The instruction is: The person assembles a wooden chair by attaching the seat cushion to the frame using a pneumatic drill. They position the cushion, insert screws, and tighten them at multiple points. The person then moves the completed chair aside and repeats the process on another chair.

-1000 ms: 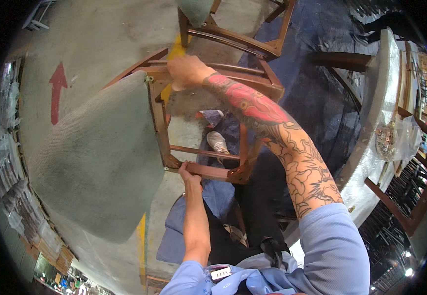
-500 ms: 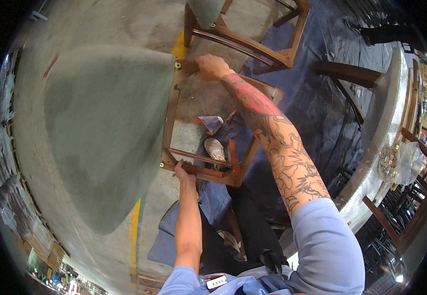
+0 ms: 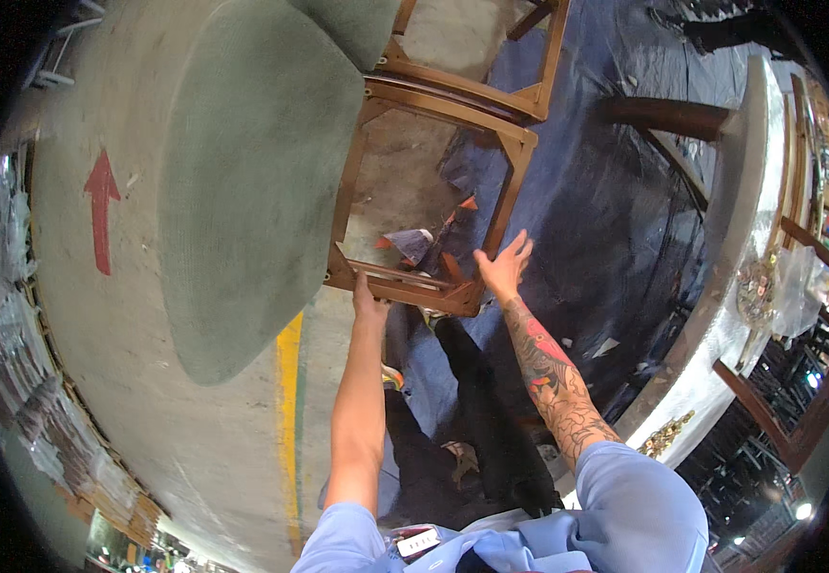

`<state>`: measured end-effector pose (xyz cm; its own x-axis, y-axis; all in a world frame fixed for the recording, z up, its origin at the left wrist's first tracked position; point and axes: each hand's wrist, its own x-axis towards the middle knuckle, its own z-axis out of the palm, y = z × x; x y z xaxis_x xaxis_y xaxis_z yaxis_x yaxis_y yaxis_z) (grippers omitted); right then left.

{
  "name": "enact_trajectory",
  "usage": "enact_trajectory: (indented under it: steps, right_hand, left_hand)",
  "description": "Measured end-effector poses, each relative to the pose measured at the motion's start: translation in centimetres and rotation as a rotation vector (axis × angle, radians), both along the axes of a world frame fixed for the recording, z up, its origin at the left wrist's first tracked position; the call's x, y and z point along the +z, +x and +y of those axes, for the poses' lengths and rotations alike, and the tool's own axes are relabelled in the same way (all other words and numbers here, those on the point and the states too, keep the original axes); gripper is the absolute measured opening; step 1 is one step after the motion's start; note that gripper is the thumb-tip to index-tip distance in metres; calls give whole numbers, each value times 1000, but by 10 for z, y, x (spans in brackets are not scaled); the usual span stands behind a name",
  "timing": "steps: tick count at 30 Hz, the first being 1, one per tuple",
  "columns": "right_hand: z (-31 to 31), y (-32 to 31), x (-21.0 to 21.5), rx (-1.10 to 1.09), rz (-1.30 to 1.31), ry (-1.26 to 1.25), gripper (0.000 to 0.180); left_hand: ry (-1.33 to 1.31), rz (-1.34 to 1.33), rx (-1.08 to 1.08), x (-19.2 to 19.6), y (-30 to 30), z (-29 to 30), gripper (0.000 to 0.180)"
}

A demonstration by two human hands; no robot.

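Just past my knees, the chair (image 3: 347, 181) now sits close against a second chair (image 3: 462, 86); half a second ago a gap showed between their frames. Its green-grey padded back (image 3: 257, 191) has moved along with it, and from my view its edge meets the other chair's back (image 3: 347, 24), though whether they truly touch I cannot tell. My right hand (image 3: 502, 269) has left the far side of the frame (image 3: 507, 196) and is free in the air beside the near right corner, fingers spread, gripping nothing. My left hand (image 3: 368, 304) still grasps the near rail (image 3: 424, 297), thumb on top. As I judge it, the floor bears the chair now, with one hand steadying it.

Looking wider, the second chair blocks the far side, and my own feet crowd the near one, a shoe (image 3: 392, 377) showing beside my left forearm. Through the frame I make out a crumpled scrap (image 3: 408, 244). To the right, a blue sheet (image 3: 586, 239) spreads toward a wrapped table (image 3: 724, 258) carrying a bag of small metal parts (image 3: 756, 291). Another person's dark-trousered leg (image 3: 739, 36) shows at upper right.
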<state>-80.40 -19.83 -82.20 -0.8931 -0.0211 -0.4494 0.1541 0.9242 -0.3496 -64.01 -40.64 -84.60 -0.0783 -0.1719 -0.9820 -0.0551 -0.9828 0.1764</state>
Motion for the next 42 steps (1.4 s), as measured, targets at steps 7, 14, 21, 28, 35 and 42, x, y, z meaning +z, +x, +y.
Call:
enact_trajectory:
  steps: [7,14,21,28,35,42]
  right_hand:
    - [9,-36,4,-122,-217,-231,97]
    - [55,35,116,-12,-86,-134,73]
    - [13,154,209,361,-160,47,54]
    - [-176,374,248,957,-508,-448,40]
    - [-251,671,322,1715,-742,-75,34]
    - [-271,921,318,2017,-857,295,28]
  left_hand:
    - [-331,-125,-789,93,53,28,48]
    - [-192,-92,-896,215,233,37,40]
    - [-468,-72,-330,334,419,34,31]
    - [-788,-318,44,334,650,96,21]
    - [-285,-952,1032,340,884,298,37]
    - [94,-996,1684,339,953,455,36]
